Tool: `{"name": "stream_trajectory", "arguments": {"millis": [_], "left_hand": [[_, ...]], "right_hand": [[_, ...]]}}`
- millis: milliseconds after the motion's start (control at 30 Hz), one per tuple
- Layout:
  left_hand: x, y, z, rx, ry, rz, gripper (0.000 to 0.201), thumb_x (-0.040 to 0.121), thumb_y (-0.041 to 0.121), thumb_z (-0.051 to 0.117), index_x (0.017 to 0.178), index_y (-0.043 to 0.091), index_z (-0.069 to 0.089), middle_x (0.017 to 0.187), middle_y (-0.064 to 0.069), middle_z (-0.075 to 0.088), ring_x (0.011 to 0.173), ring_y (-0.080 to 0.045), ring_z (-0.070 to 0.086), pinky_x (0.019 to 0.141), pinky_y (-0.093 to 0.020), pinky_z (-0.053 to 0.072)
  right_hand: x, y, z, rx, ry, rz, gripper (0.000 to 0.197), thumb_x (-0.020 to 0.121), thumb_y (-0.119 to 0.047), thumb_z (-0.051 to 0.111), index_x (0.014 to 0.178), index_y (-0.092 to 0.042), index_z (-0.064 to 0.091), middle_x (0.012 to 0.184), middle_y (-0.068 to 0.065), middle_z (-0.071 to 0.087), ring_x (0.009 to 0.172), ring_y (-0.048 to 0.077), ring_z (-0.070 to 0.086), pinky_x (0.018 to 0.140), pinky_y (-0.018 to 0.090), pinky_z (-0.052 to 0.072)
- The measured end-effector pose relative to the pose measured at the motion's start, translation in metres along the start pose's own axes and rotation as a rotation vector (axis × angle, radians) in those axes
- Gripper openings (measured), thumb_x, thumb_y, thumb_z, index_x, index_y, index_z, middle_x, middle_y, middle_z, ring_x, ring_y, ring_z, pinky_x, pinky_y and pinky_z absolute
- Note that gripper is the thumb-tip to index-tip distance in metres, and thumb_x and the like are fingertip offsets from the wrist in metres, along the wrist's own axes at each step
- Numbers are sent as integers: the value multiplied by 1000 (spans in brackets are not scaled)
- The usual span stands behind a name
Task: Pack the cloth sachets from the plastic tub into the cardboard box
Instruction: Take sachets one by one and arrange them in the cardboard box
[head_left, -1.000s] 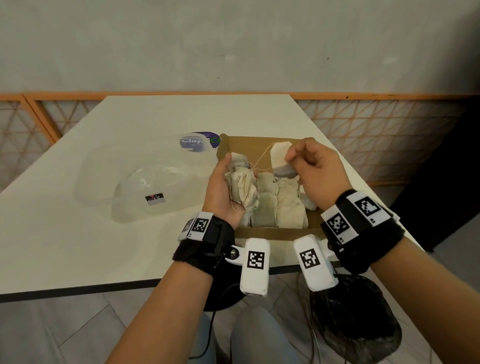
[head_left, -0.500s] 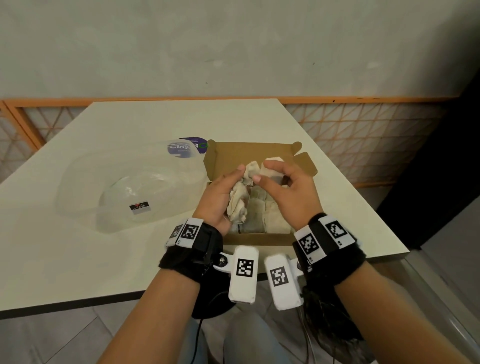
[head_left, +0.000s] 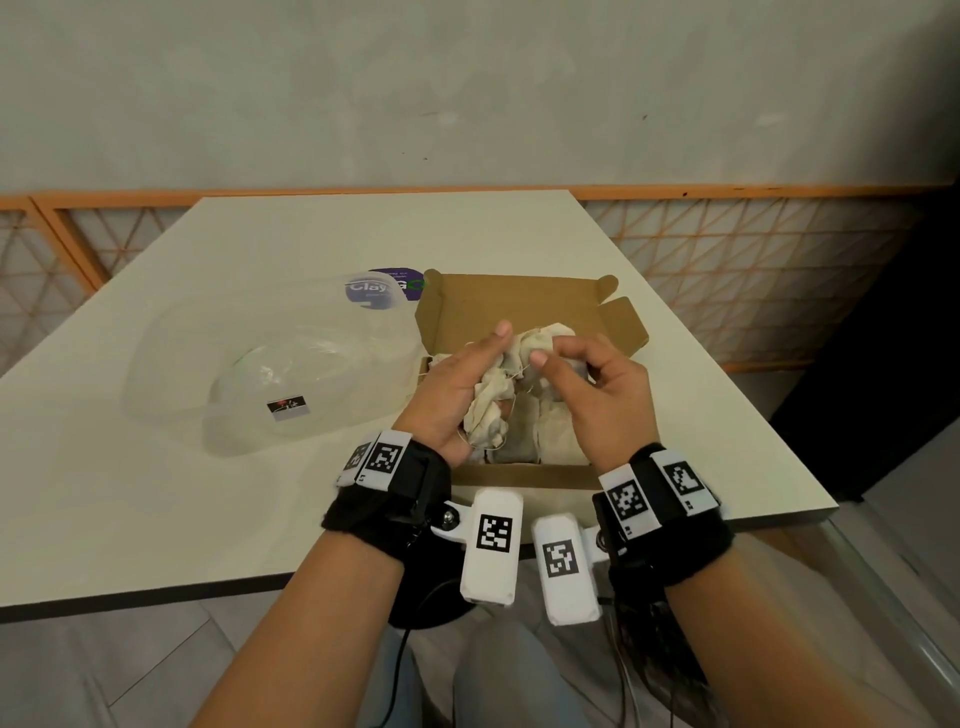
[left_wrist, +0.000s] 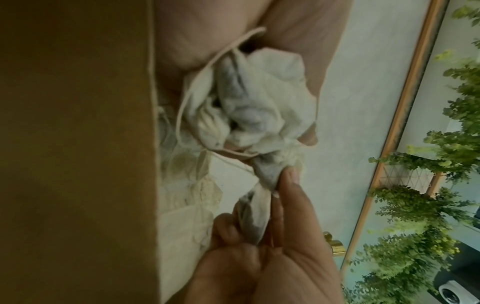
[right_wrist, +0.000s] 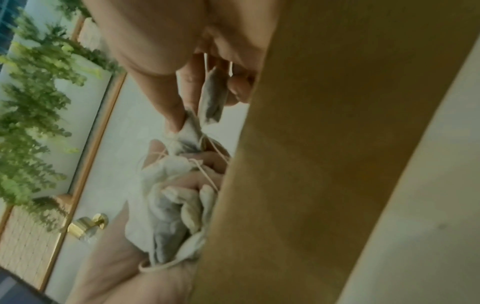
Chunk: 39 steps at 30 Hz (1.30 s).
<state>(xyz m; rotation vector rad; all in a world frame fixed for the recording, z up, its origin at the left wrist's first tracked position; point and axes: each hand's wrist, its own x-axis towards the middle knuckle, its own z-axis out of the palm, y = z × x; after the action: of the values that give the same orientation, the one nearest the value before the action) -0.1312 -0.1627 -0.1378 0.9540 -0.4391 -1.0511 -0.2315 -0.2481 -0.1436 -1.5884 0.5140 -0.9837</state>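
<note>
A person seated at a white table worked with both hands over an open cardboard box set near the table's front edge. The left hand was curled around a crumpled bunch of cloth sachets, off-white pouches with thin drawstrings trailing loose; in the left-wrist view the bunch filled the palm, a loop of string hanging out beside it. The right hand pinched one sachet between its thumb and fingertips, and that sachet lay hard against the bunch, its string seemingly caught up with the others. The right-wrist view showed the same pinched sachet as a narrow fold of cloth held at the fingertips, with the left hand's bunch just below it. Both hands were held above the box's interior, where more cloth sachets already lay packed side by side against the near wall. The box's lid stood open at the far side, one side flap splayed to the right. To the left of the box, touching or very nearly touching it, sat the clear plastic tub, which appeared to hold no sachets; a small dark label showed on its side and a purple-and-white sticker at its far rim. Each wrist wore a black band carrying white blocks printed with square black-and-white markers. Behind the table ran an orange-framed lattice rail against a grey wall.
</note>
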Motion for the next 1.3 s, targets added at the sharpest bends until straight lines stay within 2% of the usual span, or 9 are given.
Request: {"name": "stream_trajectory", "arguments": {"millis": [100, 300, 533, 600, 733, 967, 1100, 1233, 1300], "left_hand": [[-2, 0, 2, 3, 2, 29, 40, 76, 18, 63, 112, 4, 54, 62, -5, 65, 43, -10, 61, 41, -16, 47], [-1, -1, 1, 62, 55, 46, 34, 78, -13, 59, 102, 12, 59, 68, -7, 68, 47, -13, 63, 42, -16, 46], [0, -2, 3, 1, 87, 77, 14, 85, 6, 61, 99, 9, 60, 67, -7, 69, 48, -12, 63, 43, -18, 49], [-1, 0, 3, -12, 95, 87, 2, 88, 11, 60, 89, 9, 60, 63, -7, 67, 45, -12, 62, 42, -18, 48], [5, -1, -5, -39, 153, 77, 12, 90, 23, 59, 88, 11, 59, 74, -11, 60, 44, -13, 59, 39, -18, 46], [7, -1, -7, -96, 133, 27, 21, 87, 27, 64, 98, 10, 58, 107, -25, 56, 86, -30, 61, 79, -39, 52], [10, 1, -10, -132, 135, 21, 23, 90, 34, 59, 97, 12, 59, 86, -15, 63, 60, -19, 65, 52, -25, 54], [11, -1, -12, -121, 206, -19, 21, 93, 34, 55, 87, 15, 61, 67, -5, 62, 51, -16, 59, 51, -25, 44], [12, -1, -13, -155, 247, -15, 17, 95, 27, 52, 84, 14, 56, 56, -1, 58, 40, -11, 54, 40, -19, 42]], "right_hand": [[3, 1, -3, 124, 57, 52, 14, 84, -16, 67, 72, -22, 71, 73, 4, 61, 65, 17, 54, 62, 26, 51], [9, 3, -4, 265, 156, 152, 12, 81, -20, 69, 70, -20, 73, 66, 7, 65, 66, 25, 57, 69, 40, 50], [3, 0, -3, 171, 11, 105, 14, 83, -11, 66, 72, -17, 73, 65, 2, 66, 53, 11, 54, 55, 21, 48], [2, -1, -2, 115, -6, 92, 10, 82, -12, 67, 75, -17, 73, 63, -2, 66, 52, 8, 54, 56, 21, 48], [3, -4, -2, 157, 11, 130, 12, 84, -14, 66, 76, -20, 73, 68, -2, 68, 64, 12, 60, 67, 30, 52], [1, -10, 5, 3, -155, 108, 7, 79, -4, 69, 79, -11, 69, 78, 2, 67, 59, 1, 60, 56, 14, 49], [6, -13, 1, -22, -161, 144, 13, 81, -3, 67, 79, -16, 69, 76, -4, 69, 60, 3, 64, 63, 18, 55], [11, -14, 0, -152, -109, 110, 20, 83, -12, 67, 78, -32, 69, 79, -4, 69, 66, 12, 63, 73, 28, 54], [14, -18, -1, -130, -46, 87, 14, 84, -12, 65, 80, -25, 70, 81, 0, 69, 74, 18, 68, 73, 24, 52]]}}
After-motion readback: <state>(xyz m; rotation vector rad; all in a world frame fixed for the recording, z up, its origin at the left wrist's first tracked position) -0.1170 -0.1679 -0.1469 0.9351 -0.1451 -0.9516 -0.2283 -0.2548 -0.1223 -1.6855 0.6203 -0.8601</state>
